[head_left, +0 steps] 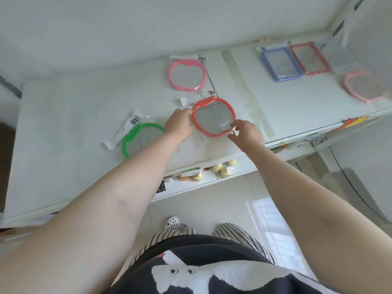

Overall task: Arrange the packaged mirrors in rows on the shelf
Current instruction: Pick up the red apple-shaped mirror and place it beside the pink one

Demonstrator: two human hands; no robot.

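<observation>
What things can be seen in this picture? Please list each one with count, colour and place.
Apple-shaped packaged mirrors: 4; pink at shelf back centre, red between both hands, green at front left, pale pink at far right.
Rectangular packaged mirrors: 2; blue and red, side by side at back right.
Shelf: 1; white, under all the mirrors.
Small bottles: several, yellowish, on the lower shelf level under the front edge.
Floor: light tiles, below.
Slippers: one spotted white toe shows beyond the striped trousers.
Left hand: grip on the red apple mirror's left edge.
Right hand: fingers at its lower right edge.
</observation>
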